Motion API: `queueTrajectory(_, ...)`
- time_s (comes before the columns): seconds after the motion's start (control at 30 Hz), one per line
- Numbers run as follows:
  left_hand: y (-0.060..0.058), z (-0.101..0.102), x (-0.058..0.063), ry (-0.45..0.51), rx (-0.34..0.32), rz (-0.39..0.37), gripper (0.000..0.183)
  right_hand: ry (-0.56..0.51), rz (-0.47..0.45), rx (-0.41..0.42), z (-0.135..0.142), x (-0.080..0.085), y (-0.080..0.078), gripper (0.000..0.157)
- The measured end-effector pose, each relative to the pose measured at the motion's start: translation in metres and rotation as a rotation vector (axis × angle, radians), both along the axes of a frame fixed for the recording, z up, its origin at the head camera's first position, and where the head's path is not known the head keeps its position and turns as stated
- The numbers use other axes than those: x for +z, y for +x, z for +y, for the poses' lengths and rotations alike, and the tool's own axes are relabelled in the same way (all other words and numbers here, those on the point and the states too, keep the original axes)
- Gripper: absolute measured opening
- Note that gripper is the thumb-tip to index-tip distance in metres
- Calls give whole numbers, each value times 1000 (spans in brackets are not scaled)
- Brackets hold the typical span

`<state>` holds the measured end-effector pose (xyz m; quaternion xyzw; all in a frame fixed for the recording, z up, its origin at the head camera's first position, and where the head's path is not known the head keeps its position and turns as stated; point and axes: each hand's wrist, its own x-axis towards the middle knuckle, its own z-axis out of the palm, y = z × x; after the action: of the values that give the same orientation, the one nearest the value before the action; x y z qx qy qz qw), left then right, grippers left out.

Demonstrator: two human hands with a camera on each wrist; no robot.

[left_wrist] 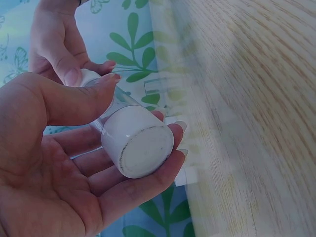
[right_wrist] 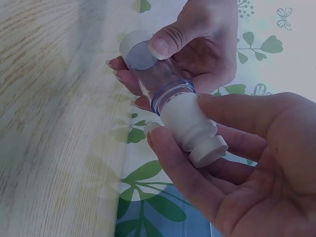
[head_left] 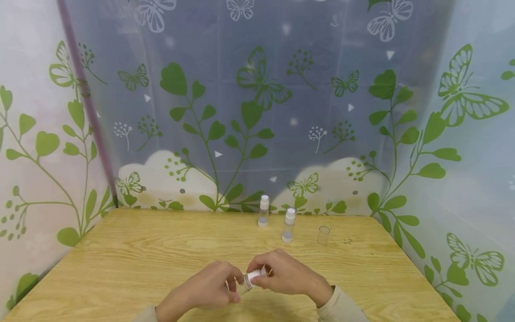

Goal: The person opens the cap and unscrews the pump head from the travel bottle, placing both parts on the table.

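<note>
A clear bottle (right_wrist: 155, 76) is held tilted in both hands above the worktop (head_left: 161, 250). The left hand (head_left: 211, 286) grips its clear body, with the thumb on the side and the fingers curled under the white base (left_wrist: 137, 140). The right hand (head_left: 283, 273) pinches the white top (right_wrist: 187, 118) at the other end between thumb and fingers. Beyond the held bottle, two similar ones stand upright: a farther bottle (head_left: 263, 212) and, slightly right of that, a nearer bottle (head_left: 288, 226). A clear cup (head_left: 323, 237) sits beyond the held bottle and to its right. Behind everything hangs a leaf-printed cloth (head_left: 306, 147).
</note>
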<state>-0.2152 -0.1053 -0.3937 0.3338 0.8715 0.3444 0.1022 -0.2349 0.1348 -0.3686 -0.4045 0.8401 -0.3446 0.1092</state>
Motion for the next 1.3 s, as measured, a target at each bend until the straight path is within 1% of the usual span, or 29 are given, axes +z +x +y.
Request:
queueTrajectory(0.17, -1, 1, -1, -3, 6, 2, 27, 6, 11, -14, -1, 1, 0, 13)
queueTrajectory(0.43, -1, 0, -1, 4, 12, -9, 26, -18, -2, -18, -1, 2, 1, 12)
queueTrajectory(0.67, -1, 0, -1, 7, 17, -5, 27, -24, 67, -25, 1, 1, 0, 14)
queueTrajectory(0.87, -3, -4, -2, 4, 12, 11, 29, -49, 97, -81, 4, 3, 0, 18)
queueTrajectory(1.03, -5, -4, -2, -5, 15, 16, 30, -54, 151, -138, 6, 6, 0, 19)
queueTrajectory(1.13, -4, -5, -2, -5, 11, 21, 30, -48, 174, -156, 8, 7, -2, 19)
queueTrajectory(1.2, -4, -5, -2, -3, 10, 23, 31, -37, 176, -169, 11, 8, -3, 19)
queueTrajectory(1.3, -4, -5, -3, -3, 9, 28, 31, -22, 145, -195, 18, 11, -6, 19)
